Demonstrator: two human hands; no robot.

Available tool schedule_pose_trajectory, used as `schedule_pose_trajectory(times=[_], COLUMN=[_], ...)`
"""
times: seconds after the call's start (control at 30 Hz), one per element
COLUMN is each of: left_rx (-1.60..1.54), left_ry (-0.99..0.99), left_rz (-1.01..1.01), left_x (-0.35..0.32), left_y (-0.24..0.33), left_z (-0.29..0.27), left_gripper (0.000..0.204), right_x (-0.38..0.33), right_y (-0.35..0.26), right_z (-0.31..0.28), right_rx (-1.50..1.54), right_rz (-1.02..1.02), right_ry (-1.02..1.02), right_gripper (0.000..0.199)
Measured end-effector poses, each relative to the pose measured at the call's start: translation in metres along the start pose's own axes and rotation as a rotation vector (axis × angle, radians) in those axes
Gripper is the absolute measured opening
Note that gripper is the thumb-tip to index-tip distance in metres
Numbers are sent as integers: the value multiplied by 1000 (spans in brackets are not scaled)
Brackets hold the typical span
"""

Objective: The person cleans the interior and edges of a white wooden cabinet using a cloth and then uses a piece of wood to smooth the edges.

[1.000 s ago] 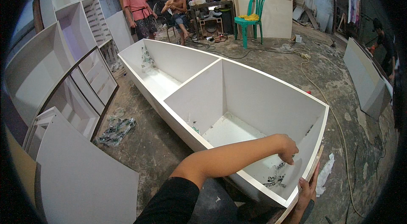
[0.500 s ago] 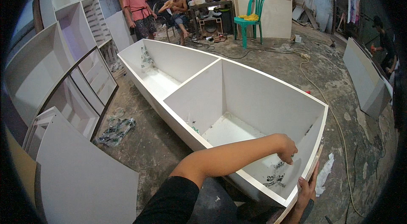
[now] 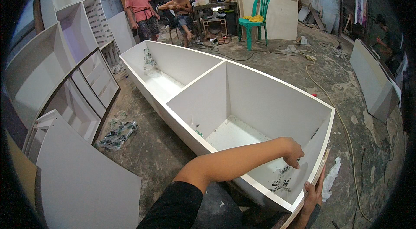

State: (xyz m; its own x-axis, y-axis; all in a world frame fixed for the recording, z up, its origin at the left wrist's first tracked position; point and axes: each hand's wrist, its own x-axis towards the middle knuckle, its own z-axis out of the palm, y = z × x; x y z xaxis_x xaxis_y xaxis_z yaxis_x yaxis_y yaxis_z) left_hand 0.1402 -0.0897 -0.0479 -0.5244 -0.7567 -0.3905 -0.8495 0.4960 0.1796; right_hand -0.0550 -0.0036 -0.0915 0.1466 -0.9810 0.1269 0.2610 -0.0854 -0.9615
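Reaching into the white cabinet (image 3: 242, 99), left hand (image 3: 291, 151) curls downward.

A person leans over a long white cabinet carcass (image 3: 242, 99) lying open on a workshop's concrete floor (image 3: 164, 151), the left hand (image 3: 291, 152) reaching down inside the near compartment at about 5 o'clock, the right hand (image 3: 313, 192) gripping the outer face of the end panel just below it. White shelving units (image 3: 56, 60) line the 9 o'clock side, with a loose white panel (image 3: 82, 181) at 7 o'clock. At 12 o'clock two people (image 3: 141, 8) wait near a green plastic chair (image 3: 255, 19).
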Motion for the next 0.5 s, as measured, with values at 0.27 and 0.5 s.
schedule_pose_trajectory(times=[0.27, 0.5], left_rx=[-13, -4], left_ry=[-10, 18], left_rz=[-5, 4], left_x=[0, 1], left_y=[0, -1], left_z=[-1, 1], left_gripper=[56, 55], right_x=[0, 2], right_y=[7, 11], right_z=[-6, -7], right_rx=[-11, -57], right_rz=[-33, -68], right_ry=[-23, -14], right_gripper=[90, 90])
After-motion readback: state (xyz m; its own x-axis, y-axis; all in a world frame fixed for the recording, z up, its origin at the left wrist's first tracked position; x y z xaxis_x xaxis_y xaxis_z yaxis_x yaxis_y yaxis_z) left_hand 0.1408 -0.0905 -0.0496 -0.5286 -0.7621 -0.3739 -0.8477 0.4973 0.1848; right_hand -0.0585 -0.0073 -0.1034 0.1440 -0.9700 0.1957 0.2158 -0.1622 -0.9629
